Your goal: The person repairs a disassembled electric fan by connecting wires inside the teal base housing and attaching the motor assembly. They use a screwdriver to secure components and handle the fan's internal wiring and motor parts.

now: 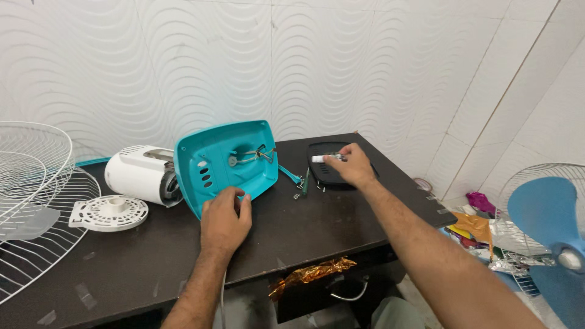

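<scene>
A teal plastic fan base (228, 161) stands tilted on its edge on the dark table (317, 219), its hollow underside and wires facing me. My left hand (224, 220) grips its lower rim. A white motor housing (141, 175) lies behind it to the left. My right hand (351, 166) is further right, fingers closed on a small white cylindrical part (322, 158) held just above a black cover plate (332, 163). A green-handled screwdriver (306, 181) and a few small screws (298, 192) lie between the two hands.
White wire fan grilles (33, 201) and a round white plastic disc (109, 212) sit at the left. A second fan with blue blades (545, 219) stands at the right, off the table, beside crumpled wrappers (475, 228). Gold foil (311, 272) hangs under the front edge.
</scene>
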